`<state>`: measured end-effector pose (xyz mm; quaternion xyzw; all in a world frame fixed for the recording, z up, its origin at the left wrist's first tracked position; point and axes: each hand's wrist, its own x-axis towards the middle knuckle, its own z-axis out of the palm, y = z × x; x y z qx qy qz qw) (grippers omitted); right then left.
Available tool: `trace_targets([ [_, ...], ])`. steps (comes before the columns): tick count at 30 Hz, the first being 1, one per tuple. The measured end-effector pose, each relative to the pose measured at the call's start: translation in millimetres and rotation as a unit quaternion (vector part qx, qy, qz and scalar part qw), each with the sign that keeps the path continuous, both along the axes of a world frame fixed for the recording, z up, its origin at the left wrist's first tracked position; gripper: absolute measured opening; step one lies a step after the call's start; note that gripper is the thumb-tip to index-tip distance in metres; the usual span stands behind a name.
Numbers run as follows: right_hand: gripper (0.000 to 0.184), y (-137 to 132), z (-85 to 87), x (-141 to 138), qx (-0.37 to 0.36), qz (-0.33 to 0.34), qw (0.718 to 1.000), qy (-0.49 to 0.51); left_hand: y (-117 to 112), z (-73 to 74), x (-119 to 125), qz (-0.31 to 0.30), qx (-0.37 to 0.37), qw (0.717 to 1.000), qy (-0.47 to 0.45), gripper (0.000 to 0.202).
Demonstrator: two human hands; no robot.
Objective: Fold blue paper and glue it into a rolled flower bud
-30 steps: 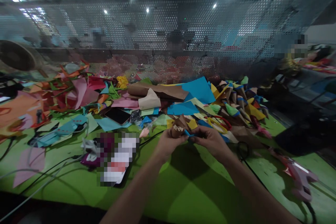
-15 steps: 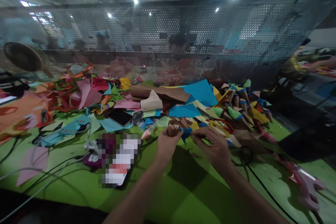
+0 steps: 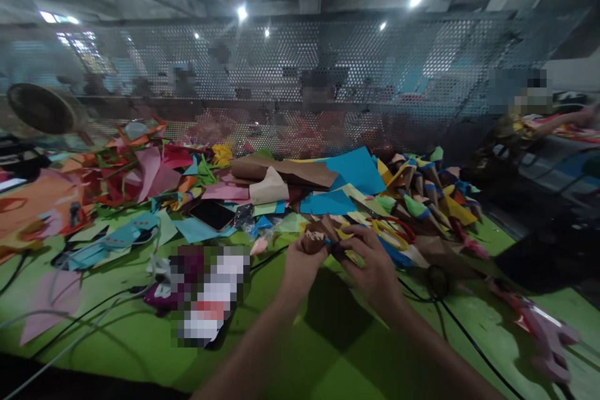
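My left hand (image 3: 300, 272) grips a rolled brown paper piece (image 3: 314, 240) with a pale, ruffled-looking end. A bit of blue paper (image 3: 328, 242) shows against its right side. There my right hand (image 3: 372, 257) meets it, fingers curled and pressed together over the blue paper, most of which they hide. Something dark shows at these fingertips, too blurred to name. Both hands are close together above the green tabletop (image 3: 337, 369). Just behind my right hand lie yellow-and-red-handled scissors (image 3: 391, 231).
Coloured paper scraps (image 3: 154, 169) and a pile of paper cones (image 3: 422, 190) cover the back. A black phone (image 3: 212, 215) and a pixelated white item (image 3: 218, 300) lie left. A pink glue gun (image 3: 546, 331) and black cable (image 3: 469, 337) lie right. Behind stands a perforated metal screen (image 3: 281, 75).
My right hand has moved in toward the left, and its fingers have closed over the blue paper, which showed spread between the hands before. My left hand still holds the brown paper.
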<state>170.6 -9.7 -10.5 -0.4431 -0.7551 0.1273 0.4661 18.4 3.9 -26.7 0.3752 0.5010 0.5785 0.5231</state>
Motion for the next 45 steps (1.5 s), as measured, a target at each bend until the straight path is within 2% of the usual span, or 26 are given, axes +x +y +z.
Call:
trace_targets([
  [3, 0.006, 5, -2.9, 1, -0.058, 0.004, 0.996, 0.065, -1, -0.9, 0, -0.011, 0.003, 1.0, 0.002, 0.024],
  [7, 0.014, 7, -3.9, 1, -0.172, -0.001, 0.974, 0.147, -2, -0.8, 1, -0.006, 0.005, 1.0, -0.015, 0.026],
  [15, 0.03, 11, -3.8, 3, -0.264, 0.06, 0.912, 0.309, -7, 10.7, 5, -0.043, 0.022, 0.997, -0.064, 0.028],
  [19, 0.029, 13, -7.4, 4, -0.273, 0.064, 0.91, 0.307, -6, 7.6, 7, -0.054, 0.045, 0.995, -0.071, 0.029],
  [22, 0.024, 12, -4.4, 6, -0.222, 0.04, 0.942, 0.247, -2, 3.6, 5, -0.013, 0.031, 0.997, -0.063, 0.029],
  [25, 0.014, 7, 0.9, 7, -0.059, -0.028, 0.987, 0.147, 3, 3.2, 1, 0.042, 0.01, 0.998, -0.043, 0.027],
  [27, 0.006, 3, 1.9, 6, 0.028, -0.045, 0.994, 0.095, 5, 5.2, -2, 0.071, 0.002, 0.997, -0.035, 0.024],
  [28, 0.005, 1, 1.1, 4, 0.046, -0.034, 0.996, 0.075, 6, 6.3, -3, 0.081, 0.002, 0.996, -0.033, 0.023],
  [32, 0.011, -5, -7.3, -4, 0.043, 0.029, 0.999, 0.001, 6, 5.6, -1, 0.102, 0.017, 0.994, -0.023, 0.018],
  [38, 0.03, -3, -13.9, -4, 0.033, -0.011, 0.999, -0.029, 4, -7.9, 7, 0.091, 0.026, 0.995, -0.011, 0.015],
  [45, 0.015, -3, -9.6, -3, 0.04, -0.033, 0.998, -0.043, -5, 0.7, 12, 0.041, 0.074, 0.996, -0.036, 0.018],
])
